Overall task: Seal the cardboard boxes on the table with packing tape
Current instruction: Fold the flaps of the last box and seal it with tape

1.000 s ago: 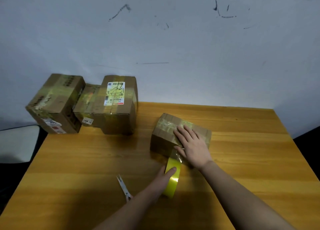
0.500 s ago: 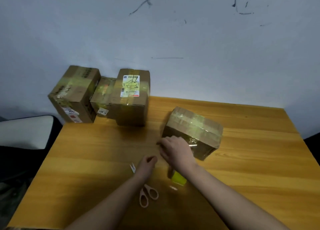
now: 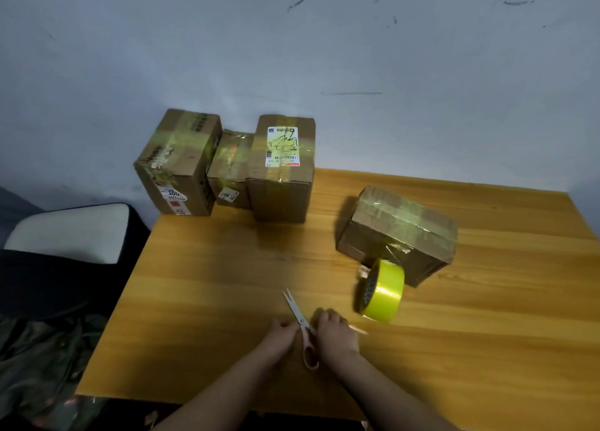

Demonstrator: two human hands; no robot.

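Flanking the scissors (image 3: 300, 321), both hands (image 3: 308, 335) sit near the tape roll (image 3: 383, 289).

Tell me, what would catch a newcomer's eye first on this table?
Likely the bright yellow roll of packing tape, standing on edge against the taped cardboard box right of centre. Next, the left hand and right hand at the near edge, both on the pink-handled scissors. Three more taped boxes cluster at the far left corner by the wall.

The scissors' (image 3: 300, 322) handles are partly hidden between the left hand (image 3: 280, 335) and right hand (image 3: 336, 333); both forearms are cut off at the bottom edge.
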